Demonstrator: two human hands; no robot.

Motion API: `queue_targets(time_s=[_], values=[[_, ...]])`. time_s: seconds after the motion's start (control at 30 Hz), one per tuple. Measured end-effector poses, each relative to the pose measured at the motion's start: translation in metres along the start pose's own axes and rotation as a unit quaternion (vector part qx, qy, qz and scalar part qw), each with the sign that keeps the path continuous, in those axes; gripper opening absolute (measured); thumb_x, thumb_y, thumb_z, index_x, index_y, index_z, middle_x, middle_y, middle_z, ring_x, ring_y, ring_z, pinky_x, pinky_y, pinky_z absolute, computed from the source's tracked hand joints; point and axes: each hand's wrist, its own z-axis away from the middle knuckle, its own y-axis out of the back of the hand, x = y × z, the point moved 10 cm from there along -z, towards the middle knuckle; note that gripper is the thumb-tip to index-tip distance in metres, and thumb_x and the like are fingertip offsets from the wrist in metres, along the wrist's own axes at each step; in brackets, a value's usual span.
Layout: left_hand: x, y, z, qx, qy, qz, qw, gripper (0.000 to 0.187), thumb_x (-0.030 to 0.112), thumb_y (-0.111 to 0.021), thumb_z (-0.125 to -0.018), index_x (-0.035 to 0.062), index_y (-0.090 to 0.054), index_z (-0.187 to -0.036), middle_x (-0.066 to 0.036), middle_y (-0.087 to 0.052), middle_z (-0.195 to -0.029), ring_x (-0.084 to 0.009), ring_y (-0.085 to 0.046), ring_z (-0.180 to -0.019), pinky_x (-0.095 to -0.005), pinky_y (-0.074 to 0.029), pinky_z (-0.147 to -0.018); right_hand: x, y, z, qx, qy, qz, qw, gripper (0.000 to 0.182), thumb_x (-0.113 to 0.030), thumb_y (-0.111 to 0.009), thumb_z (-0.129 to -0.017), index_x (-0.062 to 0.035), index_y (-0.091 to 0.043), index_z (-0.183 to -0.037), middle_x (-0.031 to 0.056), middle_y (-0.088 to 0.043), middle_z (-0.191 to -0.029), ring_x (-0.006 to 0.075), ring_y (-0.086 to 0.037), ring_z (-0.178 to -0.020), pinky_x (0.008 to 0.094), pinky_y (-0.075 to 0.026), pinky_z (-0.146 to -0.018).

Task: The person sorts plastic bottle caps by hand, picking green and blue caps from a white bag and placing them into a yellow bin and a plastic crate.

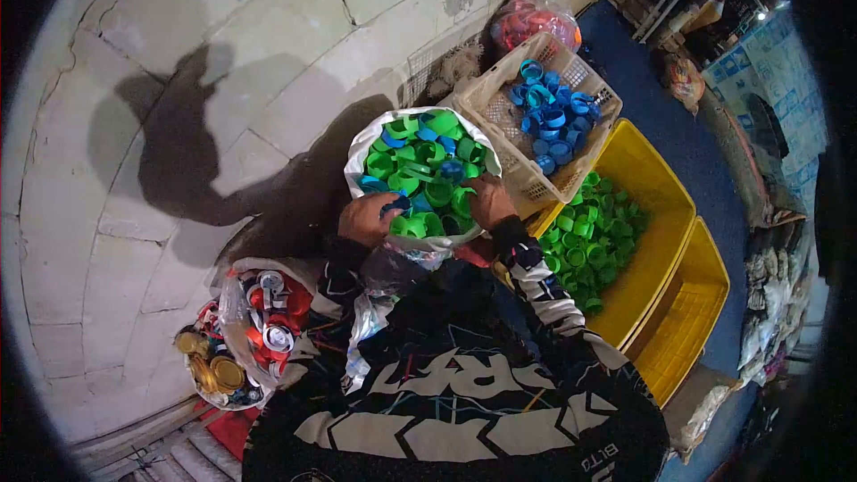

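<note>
A white sack (357, 145) stands open before me, filled with green caps (428, 156) and some blue ones. My left hand (366, 219) is at the sack's near left side, its fingers closed round a dark blue cap (394, 206). At the right side of the sack, my right hand (490, 202) reaches in among the green caps; its fingertips are partly hidden, and I cannot make out what they hold. Blue caps (553, 116) lie in a white crate (594, 80) beyond the sack. More green caps (594, 236) fill part of a yellow bin (656, 178) on the right.
A second yellow bin (692, 303) adjoins the first. Bags of red, white and gold caps (268, 312) sit at the lower left. Behind the crate is a bag of red items (531, 22). A block wall (259, 62) rises on the left; filled sacks (777, 303) line the far right.
</note>
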Motion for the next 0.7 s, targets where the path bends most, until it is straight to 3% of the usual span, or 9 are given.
queue_targets(time_s=[0.13, 0.23, 0.33, 0.43, 0.5, 0.63, 0.7], values=[[-0.022, -0.029, -0.013, -0.083, 0.024, -0.059, 0.995, 0.029, 0.022, -0.071, -0.076, 0.013, -0.068, -0.104, -0.01, -0.069, -0.101, -0.03, -0.066, -0.09, -0.0419, -0.052, -0.077, 0.006, 0.002, -0.008, -0.011, -0.005, 0.029, 1.0, 0.023, -0.008, -0.062, -0.075, -0.0096, -0.069, -0.097, 0.0197, -0.062, -0.094, 0.0389, -0.059, -0.091, 0.0465, -0.049, -0.082], [-0.027, -0.04, -0.018, -0.175, 0.029, -0.017, 0.984, 0.027, 0.024, -0.069, -0.079, 0.0077, -0.068, -0.101, -0.011, -0.07, -0.094, -0.0263, -0.067, -0.088, -0.037, -0.052, -0.079, 0.028, -0.012, -0.011, -0.037, -0.033, 0.028, 0.998, 0.024, -0.011, -0.063, -0.075, -0.0131, -0.069, -0.099, 0.0176, -0.061, -0.1, 0.0382, -0.057, -0.097, 0.0468, -0.047, -0.086], [-0.024, -0.034, -0.018, -0.177, 0.042, -0.013, 0.983, 0.024, 0.024, -0.069, -0.078, 0.0065, -0.07, -0.095, -0.011, -0.07, -0.087, -0.0257, -0.068, -0.081, -0.0363, -0.052, -0.073, 0.038, -0.015, -0.012, -0.017, -0.019, 0.048, 0.999, 0.027, -0.01, -0.062, -0.074, -0.0141, -0.069, -0.099, 0.017, -0.062, -0.101, 0.0385, -0.057, -0.098, 0.0462, -0.047, -0.087], [-0.006, 0.0, -0.014, -0.046, 0.011, 0.089, 0.995, 0.024, 0.028, -0.072, -0.076, 0.0067, -0.071, -0.087, -0.01, -0.07, -0.085, -0.027, -0.067, -0.078, -0.0361, -0.051, -0.069, 0.038, -0.015, -0.023, -0.015, 0.007, 0.053, 0.998, 0.028, -0.007, -0.062, -0.072, -0.0137, -0.069, -0.099, 0.016, -0.063, -0.104, 0.038, -0.058, -0.099, 0.046, -0.047, -0.088], [0.003, 0.022, -0.006, -0.004, 0.037, 0.14, 0.989, 0.025, 0.028, -0.071, -0.078, 0.0051, -0.071, -0.087, -0.011, -0.069, -0.081, -0.0253, -0.067, -0.073, -0.0346, -0.051, -0.066, 0.03, -0.009, -0.03, 0.018, 0.024, 0.033, 0.999, 0.025, -0.003, -0.064, -0.071, -0.0113, -0.069, -0.094, 0.0161, -0.064, -0.1, 0.0369, -0.059, -0.097, 0.0453, -0.046, -0.088], [0.003, 0.041, 0.012, 0.065, 0.106, 0.202, 0.971, 0.023, 0.026, -0.071, -0.08, 0.0046, -0.071, -0.088, -0.012, -0.069, -0.079, -0.0213, -0.067, -0.07, -0.0328, -0.05, -0.063, 0.017, -0.022, -0.043, -0.045, 0.032, 0.06, 0.997, 0.029, -0.007, -0.062, -0.072, -0.0141, -0.069, -0.1, 0.0133, -0.063, -0.108, 0.0367, -0.054, -0.107, 0.0458, -0.046, -0.09], [0.011, 0.044, 0.017, 0.112, 0.071, 0.186, 0.974, 0.021, 0.019, -0.074, -0.079, 0.0025, -0.07, -0.091, -0.01, -0.069, -0.079, -0.0163, -0.065, -0.072, -0.0305, -0.05, -0.065, 0.012, -0.032, -0.048, -0.11, 0.019, 0.099, 0.989, 0.035, -0.009, -0.061, -0.072, -0.0161, -0.067, -0.106, 0.0127, -0.061, -0.115, 0.0372, -0.05, -0.114, 0.0478, -0.044, -0.093]])
